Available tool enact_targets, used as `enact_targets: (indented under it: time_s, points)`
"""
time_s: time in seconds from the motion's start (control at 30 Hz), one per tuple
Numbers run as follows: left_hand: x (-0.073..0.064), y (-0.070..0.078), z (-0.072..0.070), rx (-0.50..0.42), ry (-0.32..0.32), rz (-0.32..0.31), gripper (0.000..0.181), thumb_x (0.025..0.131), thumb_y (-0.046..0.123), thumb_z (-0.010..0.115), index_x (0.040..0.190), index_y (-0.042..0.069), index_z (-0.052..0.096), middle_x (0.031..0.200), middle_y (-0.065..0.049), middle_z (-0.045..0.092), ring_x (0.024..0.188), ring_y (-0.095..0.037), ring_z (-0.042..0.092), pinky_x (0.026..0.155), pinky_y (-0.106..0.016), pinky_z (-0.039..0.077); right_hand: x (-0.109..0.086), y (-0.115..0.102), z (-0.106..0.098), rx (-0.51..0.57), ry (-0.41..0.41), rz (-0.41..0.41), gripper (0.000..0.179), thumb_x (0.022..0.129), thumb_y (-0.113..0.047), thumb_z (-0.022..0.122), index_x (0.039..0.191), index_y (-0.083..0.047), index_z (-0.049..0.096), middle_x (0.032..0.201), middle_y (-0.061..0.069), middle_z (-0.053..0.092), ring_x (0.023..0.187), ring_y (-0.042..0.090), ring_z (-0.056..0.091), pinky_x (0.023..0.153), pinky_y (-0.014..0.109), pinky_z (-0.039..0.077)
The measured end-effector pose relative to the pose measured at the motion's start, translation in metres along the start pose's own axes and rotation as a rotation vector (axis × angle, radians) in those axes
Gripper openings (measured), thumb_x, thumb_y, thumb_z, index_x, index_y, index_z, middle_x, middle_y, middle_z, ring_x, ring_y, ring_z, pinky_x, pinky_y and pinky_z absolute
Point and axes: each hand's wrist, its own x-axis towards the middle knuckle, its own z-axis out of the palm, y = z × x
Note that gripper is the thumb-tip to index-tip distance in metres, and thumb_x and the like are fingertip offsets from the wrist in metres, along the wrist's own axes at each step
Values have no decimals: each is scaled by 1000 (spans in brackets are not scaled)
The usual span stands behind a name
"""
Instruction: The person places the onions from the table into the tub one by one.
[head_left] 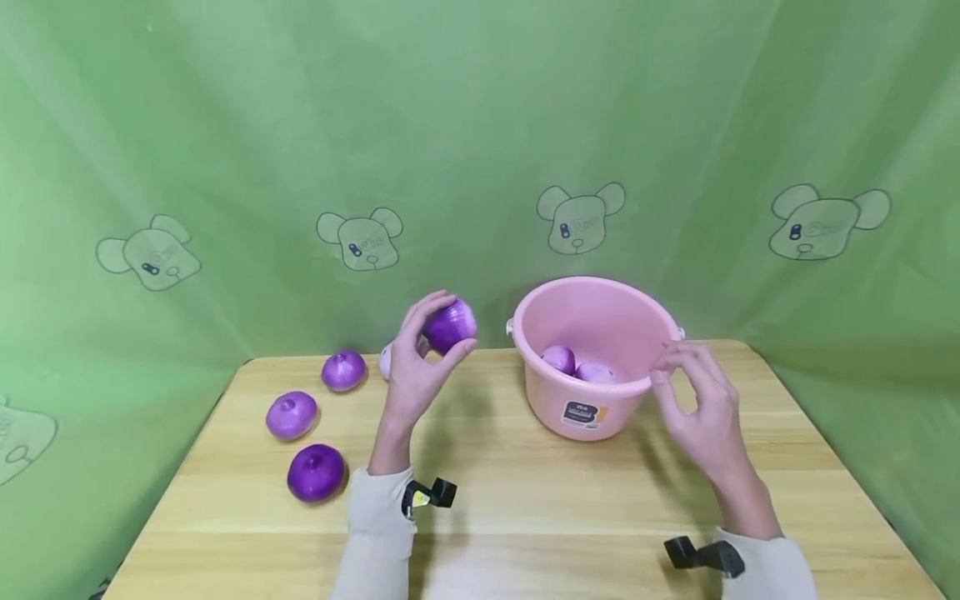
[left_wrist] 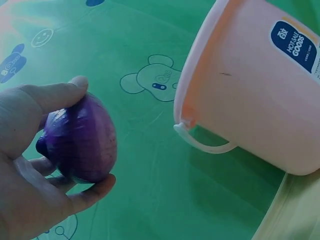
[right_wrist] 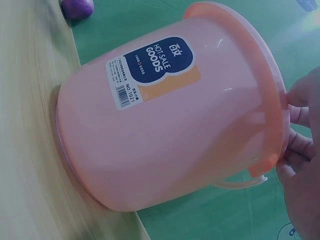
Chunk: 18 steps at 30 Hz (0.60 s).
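Note:
Held between the thumb and fingers of my left hand [head_left: 412, 371] is a purple onion [head_left: 452, 327], raised above the table to the left of a pink bucket [head_left: 551, 404]. In the left wrist view the onion [left_wrist: 82, 142] has its dark pointed end toward the palm. My right hand [head_left: 705, 417] pinches the bucket's rim at its right side; the right wrist view shows the fingertips at the rim [right_wrist: 280, 120]. Inside the upright bucket lie two onions, a purple onion [head_left: 558, 358] and a paler onion [head_left: 596, 372].
Left of my left hand, three purple onions stand on the wooden table [head_left: 510, 517]: a back onion [head_left: 343, 370], a middle onion [head_left: 292, 415] and a darker front onion [head_left: 317, 473]. A pale onion [head_left: 386, 362] is partly hidden behind that hand. A green curtain [head_left: 465, 125] surrounds the table.

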Motion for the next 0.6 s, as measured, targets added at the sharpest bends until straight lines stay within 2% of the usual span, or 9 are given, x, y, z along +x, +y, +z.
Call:
enact_targets:
  time_s: [0.13,0.33,0.6]
  points:
    - [0,0,4,-39,9,32,59,84,9,84,138,12,61,152,-13,46,133,-27,53,104,-43,53,0,1,2,1,9,-11,10,89,0,67,97,5,70,116,25,64,122,23,57,115,28,39]
    - [1,1,10,-76,24,56,57,85,5,83,137,9,62,152,-10,46,134,-26,52,107,-42,51,1,0,2,5,21,-6,9,88,0,68,96,4,70,114,25,65,121,24,58,115,27,40]
    - [-1,-2,17,-155,25,79,58,84,-3,80,138,5,61,150,-22,39,133,-32,50,106,-44,51,0,0,3,3,25,-3,8,89,0,68,95,4,70,111,22,66,123,28,58,116,30,39]
